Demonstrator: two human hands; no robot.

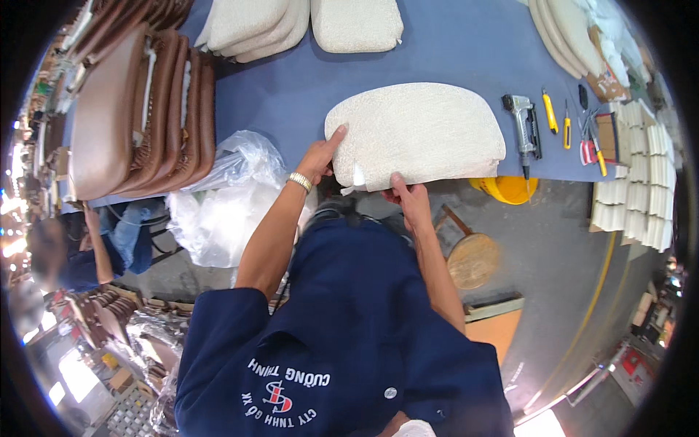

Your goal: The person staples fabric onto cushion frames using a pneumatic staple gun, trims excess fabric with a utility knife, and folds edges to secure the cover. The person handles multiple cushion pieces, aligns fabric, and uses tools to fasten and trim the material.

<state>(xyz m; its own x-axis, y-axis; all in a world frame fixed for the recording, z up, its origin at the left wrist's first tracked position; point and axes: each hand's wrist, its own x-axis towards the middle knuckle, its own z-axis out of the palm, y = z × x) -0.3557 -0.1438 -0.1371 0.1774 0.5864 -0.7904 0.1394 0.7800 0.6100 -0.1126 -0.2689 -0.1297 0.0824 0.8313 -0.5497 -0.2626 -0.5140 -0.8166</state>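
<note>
A cream, rounded upholstered cushion pad (419, 135) lies at the near edge of the blue-covered table, its straight side toward me. My left hand (320, 156) grips its left end, thumb on top and the other fingers underneath. At the near edge, my right hand (409, 198) pinches the fabric, thumb above and fingers curled below. A small white tag (358, 175) shows at the pad's near left corner. To the right of the pad lie a staple gun (520, 124) and a yellow utility knife (550, 111).
Brown padded cushions (109, 124) stand stacked at left beside clear plastic wrap (226, 200). More cream pads (357, 25) lie at the far side. A yellow bucket (513, 191) and a round wooden stool (473, 261) stand below the table edge. A co-worker's arm (98, 244) shows at far left.
</note>
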